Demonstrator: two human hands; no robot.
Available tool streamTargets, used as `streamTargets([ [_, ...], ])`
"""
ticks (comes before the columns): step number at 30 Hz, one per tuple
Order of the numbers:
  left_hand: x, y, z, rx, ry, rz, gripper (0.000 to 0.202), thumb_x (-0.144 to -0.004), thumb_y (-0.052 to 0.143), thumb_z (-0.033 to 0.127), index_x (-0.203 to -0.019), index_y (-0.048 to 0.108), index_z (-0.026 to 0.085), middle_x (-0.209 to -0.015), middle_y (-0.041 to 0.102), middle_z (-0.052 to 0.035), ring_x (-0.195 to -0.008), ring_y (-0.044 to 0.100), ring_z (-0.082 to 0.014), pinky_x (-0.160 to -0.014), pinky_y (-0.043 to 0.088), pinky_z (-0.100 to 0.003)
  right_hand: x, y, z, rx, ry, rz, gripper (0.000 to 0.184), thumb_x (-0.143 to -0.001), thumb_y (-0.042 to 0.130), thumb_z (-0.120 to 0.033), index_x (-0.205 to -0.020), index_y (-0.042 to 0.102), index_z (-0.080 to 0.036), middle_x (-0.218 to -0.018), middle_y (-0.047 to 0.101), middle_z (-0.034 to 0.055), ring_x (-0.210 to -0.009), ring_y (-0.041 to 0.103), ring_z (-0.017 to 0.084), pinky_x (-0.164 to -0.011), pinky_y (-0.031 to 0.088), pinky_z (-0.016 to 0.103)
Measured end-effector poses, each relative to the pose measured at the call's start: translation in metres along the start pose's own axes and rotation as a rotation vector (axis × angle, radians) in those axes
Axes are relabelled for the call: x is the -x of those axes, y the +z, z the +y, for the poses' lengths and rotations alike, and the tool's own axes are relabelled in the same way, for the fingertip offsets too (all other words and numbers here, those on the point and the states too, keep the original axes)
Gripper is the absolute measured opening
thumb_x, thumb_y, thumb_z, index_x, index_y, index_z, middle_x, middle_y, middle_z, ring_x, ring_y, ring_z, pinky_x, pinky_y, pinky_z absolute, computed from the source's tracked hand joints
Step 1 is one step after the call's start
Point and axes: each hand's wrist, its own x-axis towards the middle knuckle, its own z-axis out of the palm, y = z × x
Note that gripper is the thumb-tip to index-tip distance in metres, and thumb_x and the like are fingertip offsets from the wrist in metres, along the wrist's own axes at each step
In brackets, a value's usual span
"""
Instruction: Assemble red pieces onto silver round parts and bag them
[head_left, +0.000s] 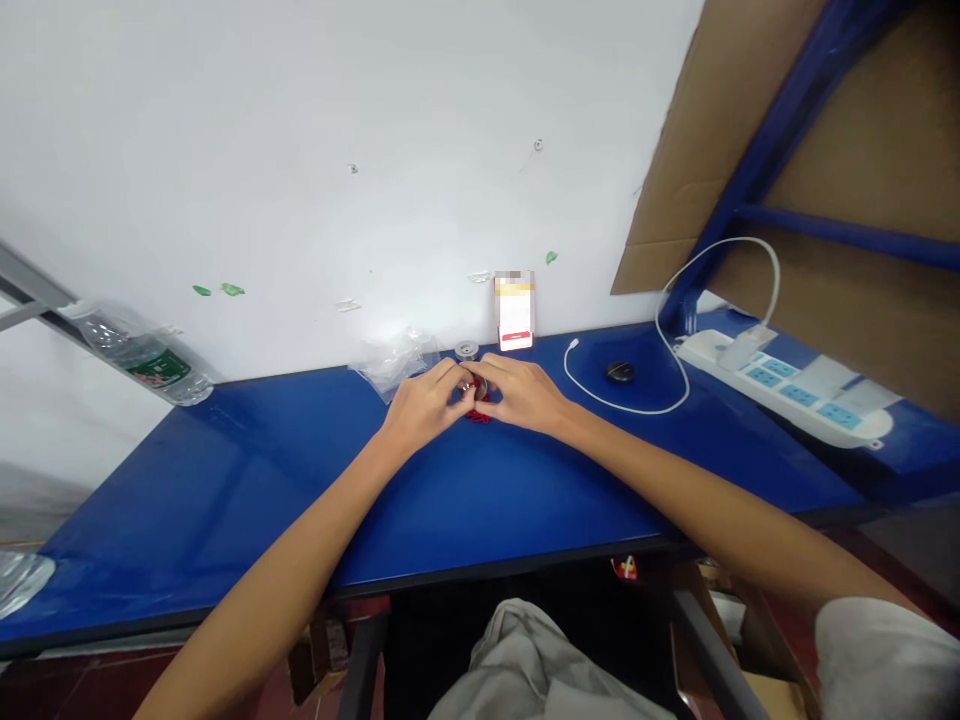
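Two bare hands meet over the middle of the blue counter (315, 460), up near the white wall (300, 180). Both arms reach out long and low from the person's body, one from each side, and lean in like the two sides of a roof. The left hand (421, 408) has its back turned up, its knuckles bent and its thumb poking in toward the middle. The right hand (529, 392) does much the same from the other side, with its wrist nearly straight. The fingers of both hands are pinched on a little bunch of red cord (478, 418), and some loops of it hang down under the thumbs. Something small and round sits in there too, but the fingers hide most of it, so I cannot tell what it is.

Just behind the fingers is a small pale spool (466, 350). A see-through plastic bag (394, 365) lies crumpled beside the left hand. A lit phone (515, 315) stands up against the wall, behind the right hand. Farther right, a white cable (637, 408) curls around a small black thing (620, 373) and runs to a white power strip (787, 392). Far to the left, a clear water bottle (139, 350) with a green label leans at a slant.
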Motion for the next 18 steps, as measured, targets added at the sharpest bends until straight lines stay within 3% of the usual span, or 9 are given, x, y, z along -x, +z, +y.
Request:
streamTargets([
  [5, -0.003, 0.001, -0.001, 0.325, -0.202, 0.114, 0.006, -0.086, 0.072, 0.017, -0.091, 0.069, 0.02, -0.083, 0.068, 0.0005, -0.065, 0.06, -0.012, -0.062, 0.048, -0.026, -0.003, -0.005, 0.002, 0.004, 0.057, -0.012, 0.043, -0.096, 0.078, -0.033, -0.137, 0.069, -0.025, -0.117, 0.074, 0.0072, -0.095, 0.071, 0.023, -0.074, 0.051, 0.032],
  [9, -0.007, 0.0, -0.005, 0.602, -0.421, 0.15, 0.006, -0.09, 0.072, 0.024, -0.092, 0.071, 0.019, -0.08, 0.069, -0.0006, -0.066, 0.06, -0.0126, -0.058, 0.044, -0.024, -0.005, -0.011, 0.019, -0.025, 0.152, 0.043, 0.047, -0.094, 0.079, -0.033, -0.14, 0.069, -0.026, -0.116, 0.075, 0.0069, -0.094, 0.071, 0.024, -0.076, 0.052, 0.034],
  [14, -0.004, 0.014, -0.005, 0.663, -0.543, -0.042, 0.019, -0.095, 0.072, 0.039, -0.095, 0.076, 0.02, -0.08, 0.072, -0.0015, -0.067, 0.06, -0.0153, -0.063, 0.047, -0.028, -0.007, -0.012, 0.041, -0.157, 0.228, 0.172, 0.047, -0.09, 0.082, -0.036, -0.134, 0.073, -0.023, -0.105, 0.076, 0.006, -0.082, 0.069, 0.022, -0.077, 0.053, 0.036],
  [18, 0.004, 0.023, -0.003, 0.41, -0.452, -0.178, 0.013, -0.094, 0.071, 0.034, -0.092, 0.078, 0.023, -0.087, 0.072, -0.0027, -0.071, 0.061, -0.0181, -0.068, 0.047, -0.032, -0.009, -0.009, 0.042, -0.228, 0.244, 0.172, 0.047, -0.088, 0.084, -0.039, -0.131, 0.075, -0.022, -0.101, 0.077, 0.0057, -0.079, 0.069, 0.022, -0.076, 0.053, 0.035],
])
